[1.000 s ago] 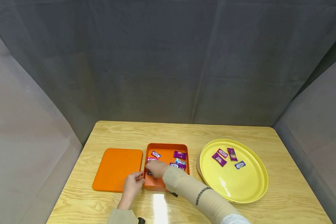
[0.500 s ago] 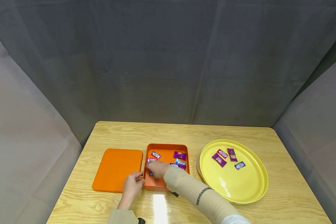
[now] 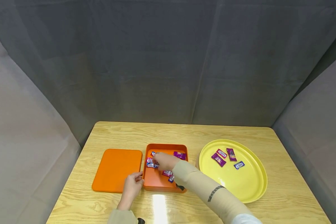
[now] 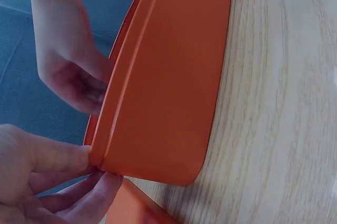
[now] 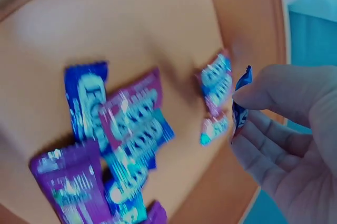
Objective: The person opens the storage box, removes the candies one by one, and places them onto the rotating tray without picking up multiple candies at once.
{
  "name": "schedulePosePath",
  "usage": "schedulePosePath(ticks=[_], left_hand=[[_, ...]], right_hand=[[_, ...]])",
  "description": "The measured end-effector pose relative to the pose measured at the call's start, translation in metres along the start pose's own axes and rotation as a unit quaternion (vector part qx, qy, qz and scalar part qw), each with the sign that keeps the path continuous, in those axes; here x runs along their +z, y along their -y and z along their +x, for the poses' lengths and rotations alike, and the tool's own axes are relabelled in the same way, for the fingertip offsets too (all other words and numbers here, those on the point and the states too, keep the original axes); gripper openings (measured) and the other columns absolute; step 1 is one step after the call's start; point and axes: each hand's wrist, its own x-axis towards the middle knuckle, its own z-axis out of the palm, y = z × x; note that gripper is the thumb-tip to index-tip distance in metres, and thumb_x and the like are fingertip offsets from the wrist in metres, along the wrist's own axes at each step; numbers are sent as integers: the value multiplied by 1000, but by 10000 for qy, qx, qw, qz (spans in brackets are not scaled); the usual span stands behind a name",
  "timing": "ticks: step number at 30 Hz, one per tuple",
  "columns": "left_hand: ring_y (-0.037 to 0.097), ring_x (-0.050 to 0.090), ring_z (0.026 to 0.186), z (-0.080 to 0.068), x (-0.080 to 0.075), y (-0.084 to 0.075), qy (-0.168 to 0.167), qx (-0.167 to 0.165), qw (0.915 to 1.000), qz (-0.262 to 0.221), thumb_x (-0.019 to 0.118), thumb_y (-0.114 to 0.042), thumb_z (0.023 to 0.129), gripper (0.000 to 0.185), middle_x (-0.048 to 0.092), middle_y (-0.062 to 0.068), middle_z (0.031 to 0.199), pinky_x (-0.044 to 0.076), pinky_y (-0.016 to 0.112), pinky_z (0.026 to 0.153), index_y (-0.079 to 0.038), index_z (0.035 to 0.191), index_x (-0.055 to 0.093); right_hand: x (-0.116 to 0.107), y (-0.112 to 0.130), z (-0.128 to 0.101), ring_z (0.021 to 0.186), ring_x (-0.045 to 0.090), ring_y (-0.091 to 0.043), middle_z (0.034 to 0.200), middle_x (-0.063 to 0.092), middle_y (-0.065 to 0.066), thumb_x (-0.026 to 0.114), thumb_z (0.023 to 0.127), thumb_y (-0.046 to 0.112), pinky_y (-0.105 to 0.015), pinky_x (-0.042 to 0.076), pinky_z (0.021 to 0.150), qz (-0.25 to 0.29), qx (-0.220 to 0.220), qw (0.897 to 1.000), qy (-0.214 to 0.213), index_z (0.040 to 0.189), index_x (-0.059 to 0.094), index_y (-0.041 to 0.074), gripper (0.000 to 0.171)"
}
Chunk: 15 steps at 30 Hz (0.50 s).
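A wooden table (image 3: 184, 133) fills the lower half of the head view, backed by grey cloth. On it, at about 3 o'clock from the middle, lies a round yellow plate (image 3: 249, 189) with four wrapped candies (image 3: 226, 157) gathered near its 11 o'clock rim. At 9 o'clock from the plate stands an open orange box (image 3: 156, 183), and flat on the table just beside the box's left wall lies its orange lid (image 3: 116, 169).

The right hand (image 3: 163, 160) reaches into the box toward its 10 o'clock corner. In the right wrist view the thumb and fingers (image 5: 274, 95) pinch a small blue-wrapped candy (image 5: 241, 105) — it is held on edge just above the box floor, near the side wall. The left hand (image 3: 132, 186) sits at the box's 7 o'clock corner, thumb and fingertips (image 4: 63, 158) pinched on the rim there, holding the box.

Inside the box lie more candies: a purple one (image 3: 179, 154) at 1 o'clock, a few pink and blue ones (image 3: 150, 162) by the left wall, and two (image 3: 169, 175) near the forearm — partly covered by the sleeve (image 3: 210, 194).
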Motion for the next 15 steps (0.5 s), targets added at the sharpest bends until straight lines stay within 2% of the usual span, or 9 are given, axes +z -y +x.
schedulePosePath(ticks=[6, 10, 15], left_hand=[[25, 59, 86, -1, -1, -1, 28, -50, 10000, 24, 59, 7, 82, 34, 61, 23, 103, 52, 29, 63, 12, 116, 57], [26, 59, 86, -1, -1, -1, 13, -52, 10000, 45, 59, 7, 82, 34, 60, 23, 103, 52, 29, 63, 12, 115, 58], [26, 59, 86, -1, -1, -1, 2, -74, 9999, 80, 59, 7, 82, 33, 60, 23, 103, 52, 29, 64, 12, 115, 58]], right_hand=[[-23, -11, -17, 88, 54, -15, 101, 59, -5, 70, 80, 12, -27, 48, 83, 186, 137, 9984, -511, 108, 66, 5, 29], [-36, -22, -32, 88, 55, -17, 103, 58, -8, 69, 79, 8, -30, 49, 84, 539, 207, 9942, -912, 111, 64, 1, 33], [-47, -41, -50, 85, 54, -18, 98, 57, -9, 68, 78, 3, -33, 49, 83, 673, 285, 9852, -1548, 107, 65, 0, 30]])
